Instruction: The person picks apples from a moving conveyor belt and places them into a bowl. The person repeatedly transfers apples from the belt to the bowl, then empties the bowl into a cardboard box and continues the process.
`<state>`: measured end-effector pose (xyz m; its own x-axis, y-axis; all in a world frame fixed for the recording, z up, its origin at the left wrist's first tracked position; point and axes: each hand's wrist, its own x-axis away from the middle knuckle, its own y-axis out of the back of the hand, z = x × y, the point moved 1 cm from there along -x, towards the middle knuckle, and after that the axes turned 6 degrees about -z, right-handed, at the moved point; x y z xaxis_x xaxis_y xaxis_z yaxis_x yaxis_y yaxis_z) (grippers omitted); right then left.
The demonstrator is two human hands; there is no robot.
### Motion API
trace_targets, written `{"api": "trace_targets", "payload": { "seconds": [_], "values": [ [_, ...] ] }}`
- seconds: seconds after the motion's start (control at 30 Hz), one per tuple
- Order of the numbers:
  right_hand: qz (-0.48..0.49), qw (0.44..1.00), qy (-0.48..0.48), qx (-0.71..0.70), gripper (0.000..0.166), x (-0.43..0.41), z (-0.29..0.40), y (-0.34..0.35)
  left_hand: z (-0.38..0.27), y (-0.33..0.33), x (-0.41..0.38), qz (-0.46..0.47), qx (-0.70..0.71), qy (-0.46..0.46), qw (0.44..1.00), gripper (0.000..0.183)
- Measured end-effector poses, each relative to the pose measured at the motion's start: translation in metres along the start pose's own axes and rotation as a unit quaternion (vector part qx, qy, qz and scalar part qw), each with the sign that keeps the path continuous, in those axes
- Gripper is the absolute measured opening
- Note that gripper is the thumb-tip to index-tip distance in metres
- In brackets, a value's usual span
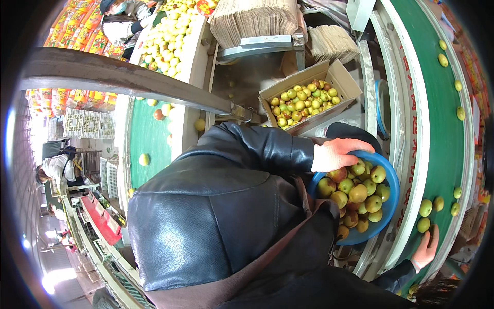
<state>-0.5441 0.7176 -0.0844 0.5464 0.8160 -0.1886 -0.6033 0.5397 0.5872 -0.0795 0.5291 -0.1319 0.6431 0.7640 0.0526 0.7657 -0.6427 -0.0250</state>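
My left hand (341, 153), in a pale orange-coated glove, grips the rim of a blue plastic basin (394, 181), its thumb reaching in over the fruit. Green and reddish-brown jujubes (357, 193) heap up inside the basin, which stands between my body and a green conveyor belt (440, 154). Over the lower stretch of that belt, my right hand (426, 247), gloved alike, has its fingers around a brownish jujube that is mostly hidden. Several loose jujubes (425, 207) lie on the belt just beyond the fingertips.
An open cardboard box (347, 83) part-filled with jujubes sits beside my left arm. Stacked flat cardboard (254, 21) rests behind it. A metal beam (127, 77) crosses a second belt (148, 131), and a white-edged trough (170, 50) holds many jujubes. Another person (123, 23) works there.
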Motion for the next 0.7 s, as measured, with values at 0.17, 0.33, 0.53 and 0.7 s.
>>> {"api": "trace_targets", "payload": {
  "seconds": [0.17, 0.33, 0.53, 0.7],
  "values": [
    [-0.095, 0.994, -0.021, 0.051, 0.034, 0.020, 0.017, 0.008, -0.009, 0.007, 0.007, -0.014, -0.051, 0.007, 0.999, 0.053],
    [-0.060, 0.991, -0.003, 0.118, 0.032, 0.029, 0.044, 0.000, -0.008, 0.013, 0.000, 0.034, -0.012, -0.048, 0.998, 0.048],
    [-0.197, 0.960, 0.048, 0.192, 0.029, 0.032, 0.052, 0.025, -0.047, 0.014, -0.010, 0.069, -0.054, 0.019, 0.996, 0.043],
    [-0.337, 0.927, -0.029, 0.166, 0.034, 0.050, 0.012, 0.072, -0.034, 0.039, -0.036, 0.041, -0.009, -0.017, 0.999, 0.049]
  ]
}}
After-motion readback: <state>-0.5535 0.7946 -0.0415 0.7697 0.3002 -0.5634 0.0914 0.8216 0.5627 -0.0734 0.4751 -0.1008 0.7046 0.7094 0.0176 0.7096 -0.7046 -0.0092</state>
